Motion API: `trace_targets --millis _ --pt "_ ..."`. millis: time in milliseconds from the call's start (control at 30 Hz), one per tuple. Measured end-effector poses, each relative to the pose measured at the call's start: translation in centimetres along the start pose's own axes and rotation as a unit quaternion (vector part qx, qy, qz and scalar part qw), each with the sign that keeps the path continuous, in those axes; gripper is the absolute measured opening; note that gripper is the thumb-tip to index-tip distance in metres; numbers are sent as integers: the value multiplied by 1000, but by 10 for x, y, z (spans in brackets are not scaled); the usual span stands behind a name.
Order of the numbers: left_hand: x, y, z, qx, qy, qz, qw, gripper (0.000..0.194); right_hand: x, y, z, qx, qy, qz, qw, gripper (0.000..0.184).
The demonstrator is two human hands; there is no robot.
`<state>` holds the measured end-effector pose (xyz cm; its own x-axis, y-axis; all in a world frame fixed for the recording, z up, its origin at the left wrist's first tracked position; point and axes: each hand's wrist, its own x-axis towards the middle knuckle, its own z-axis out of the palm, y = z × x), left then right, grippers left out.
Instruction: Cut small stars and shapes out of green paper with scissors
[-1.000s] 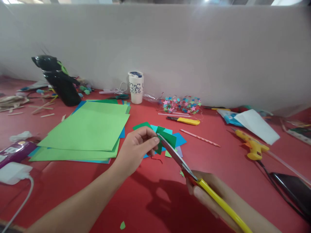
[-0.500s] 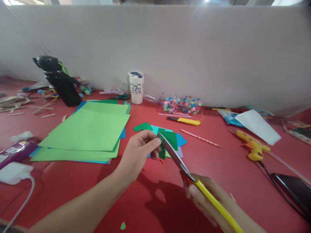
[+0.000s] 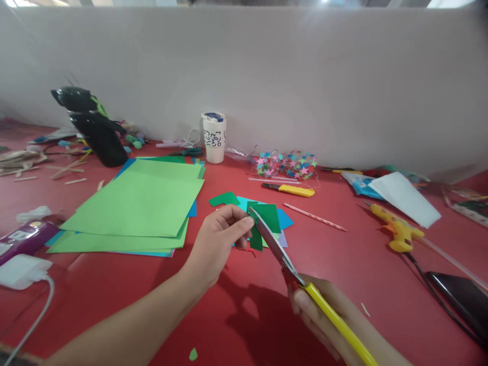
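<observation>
Between the thumb and fingers of my left hand is a dark green paper piece. My right hand grips yellow-handled scissors, their blades together or nearly so and running up to the left across the green paper. The blade tips lie right by my left fingertips. Behind and below the hands, several coloured paper scraps rest on the table, among them a green scrap and a blue scrap. My left fingers partly hide the held paper.
Left of my hands lies a stack of light green sheets. A black bottle and a white cup stand farther back. A yellow cutter, a striped stick and a yellow glue gun with its cord lie to the right.
The lower part of the green paper has swung slightly to the right. Both hands and the scissors stay almost in place.
</observation>
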<state>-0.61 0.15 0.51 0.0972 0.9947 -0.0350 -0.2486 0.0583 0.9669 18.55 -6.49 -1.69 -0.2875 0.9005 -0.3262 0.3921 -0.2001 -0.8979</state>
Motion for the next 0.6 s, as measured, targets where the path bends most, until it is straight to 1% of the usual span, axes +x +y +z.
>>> trace_targets --millis 167,233,367,433,600 --pt "2 -1 -1 52 56 56 996 10 2 1 2 1 -5 1 1000 54" --pt "2 -1 -1 59 64 52 995 11 2 0 2 0 0 4 1000 54" --pt "2 -1 -1 28 39 12 999 13 2 0 2 -2 4 1 1000 54" --pt "2 -1 0 21 30 9 999 12 3 1 2 -2 -1 -1 1000 53" --pt "2 -1 -1 13 29 6 999 14 4 2 2 12 -2 -4 1000 52"
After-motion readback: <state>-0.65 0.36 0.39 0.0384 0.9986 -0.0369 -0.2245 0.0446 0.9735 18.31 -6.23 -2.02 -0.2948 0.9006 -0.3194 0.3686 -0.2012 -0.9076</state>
